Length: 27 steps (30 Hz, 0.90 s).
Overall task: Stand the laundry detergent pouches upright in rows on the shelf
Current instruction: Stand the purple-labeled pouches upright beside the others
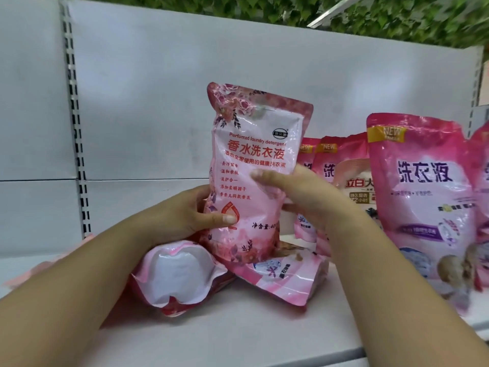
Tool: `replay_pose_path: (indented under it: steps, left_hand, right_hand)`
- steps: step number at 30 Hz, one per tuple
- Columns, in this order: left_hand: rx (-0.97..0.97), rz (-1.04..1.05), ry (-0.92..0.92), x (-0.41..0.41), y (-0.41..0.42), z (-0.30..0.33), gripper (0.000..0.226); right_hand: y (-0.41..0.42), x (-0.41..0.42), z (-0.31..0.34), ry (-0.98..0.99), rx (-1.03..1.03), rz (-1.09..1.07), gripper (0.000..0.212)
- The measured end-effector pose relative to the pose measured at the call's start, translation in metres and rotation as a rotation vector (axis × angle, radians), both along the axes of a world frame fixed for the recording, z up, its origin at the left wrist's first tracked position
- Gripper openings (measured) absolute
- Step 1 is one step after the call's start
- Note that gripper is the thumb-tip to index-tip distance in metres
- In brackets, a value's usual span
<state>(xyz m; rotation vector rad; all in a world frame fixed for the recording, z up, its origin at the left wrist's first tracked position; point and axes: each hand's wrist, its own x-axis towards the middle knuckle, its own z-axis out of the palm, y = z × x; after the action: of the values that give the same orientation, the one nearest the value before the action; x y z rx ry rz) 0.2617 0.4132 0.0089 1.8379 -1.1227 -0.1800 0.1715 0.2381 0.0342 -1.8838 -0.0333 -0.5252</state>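
A white metal shelf (pixel 238 327) with a pale back panel (pixel 164 83) is filling the view, and green foliage (pixel 370 17) is running along the top edge from 11 to 2 o'clock. At 3 o'clock a large pink pouch (pixel 423 197) with a yellow "NEW" tag is standing upright at the shelf's front, with a second row of pink pouches (pixel 336 160) standing behind it toward the panel. At the centre, a person is holding a rose-printed pouch (pixel 254 170), marked "Perfumed laundry detergent", upright and tilting slightly toward 1 o'clock, its base resting on pouches lying below. The left hand (pixel 193 218) is grasping its lower left edge, thumb pressing the front. The right hand (pixel 299 192) is lying against its right side with fingers extended across the front, the thumb tucking under the edge. At 6 o'clock, a flat pouch (pixel 280 276) is lying on its face beneath the held one, and at 7 o'clock another fallen pouch (pixel 177 274) is showing its white base gusset.
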Motion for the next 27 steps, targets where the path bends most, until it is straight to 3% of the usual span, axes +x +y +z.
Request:
replay_pose_path:
  steps: [2,5,8,10,12,14,16,20,24,27]
  left_hand:
    - [0.032,0.133,-0.183,-0.004,0.000,0.003,0.052]
    - [0.149,0.312,-0.359,-0.014,0.001,0.008,0.071]
    - [0.434,0.411,-0.328,-0.020,0.002,0.011,0.084]
    - [0.552,0.339,-0.241,-0.021,0.003,0.011,0.073]
    - [0.586,0.297,-0.191,-0.021,0.003,0.010,0.047]
    - [0.597,0.292,-0.160,-0.015,0.002,0.009,0.037]
    - [0.605,0.282,-0.144,-0.009,0.001,0.007,0.034]
    - [0.605,0.269,-0.155,0.011,0.003,-0.001,0.029]
    - [0.615,0.277,-0.205,0.029,0.001,-0.011,0.030]
    - [0.616,0.301,-0.211,0.037,0.001,-0.015,0.039]
  right_hand:
    - [-0.001,0.000,0.001,0.054,0.100,0.028,0.017]
    - [-0.003,0.008,0.005,-0.027,0.383,0.027,0.008]
    - [-0.006,0.027,0.008,-0.130,0.514,-0.061,0.017]
    - [-0.011,0.041,0.009,-0.170,0.491,-0.135,0.019]
    - [-0.016,0.057,0.009,-0.176,0.469,-0.190,0.019]
    - [-0.017,0.070,0.006,-0.149,0.462,-0.221,0.015]
    - [-0.015,0.081,-0.005,-0.083,0.395,-0.238,0.013]
    - [-0.025,0.094,-0.028,0.035,0.313,-0.249,0.031]
    - [-0.032,0.096,-0.034,0.157,0.259,-0.317,0.063]
    - [-0.033,0.094,-0.035,0.179,0.140,-0.358,0.057]
